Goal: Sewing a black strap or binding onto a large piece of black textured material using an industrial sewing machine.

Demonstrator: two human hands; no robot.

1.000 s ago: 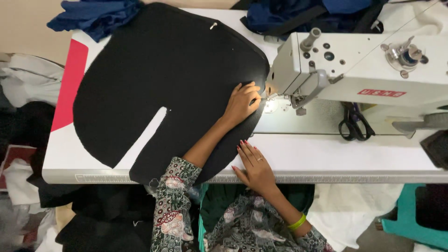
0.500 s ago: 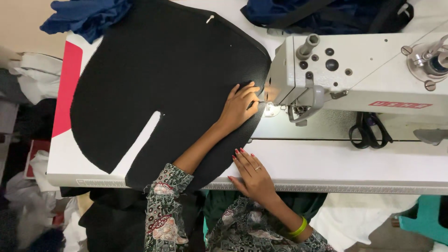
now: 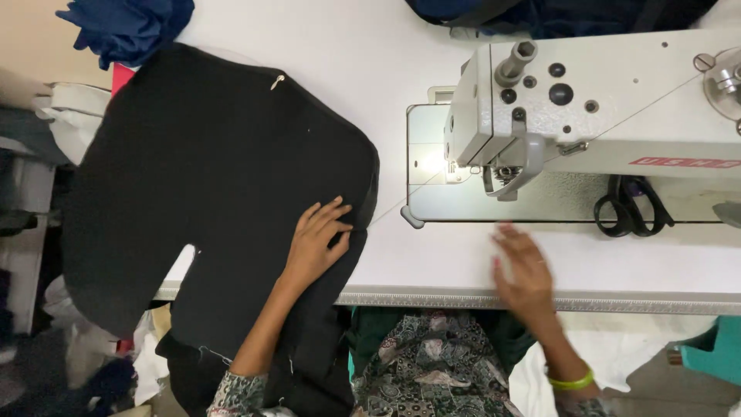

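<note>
A large piece of black fabric (image 3: 208, 208) lies spread over the left part of the white bench (image 3: 340, 62), its lower edge hanging over the bench's near rim and down toward the person's lap. The left hand (image 3: 316, 243) rests flat on the cloth near its right edge, fingers (image 3: 336, 207) spread and loosely curled, pressing the fabric without pinching it. A small pale tag or pin (image 3: 278, 79) shows near the cloth's top edge.

The right hand (image 3: 525, 270) is open, palm down, over bare bench just in front of the sewing machine (image 3: 610, 108); it is blurred, and it holds nothing. A yellow-green band (image 3: 570, 380) circles that wrist.

The machine stands on the right, its lit needle area (image 3: 463, 166) just beyond the cloth's right edge and apart from it. A thin thread (image 3: 394, 212) runs from the needle area toward the cloth. Black scissors (image 3: 629, 207) lie on the machine bed under its arm, well to the right of both hands. Blue cloth (image 3: 131, 23) is heaped at the bench's far left corner, and darker blue fabric (image 3: 556, 15) lies behind the machine.
</note>
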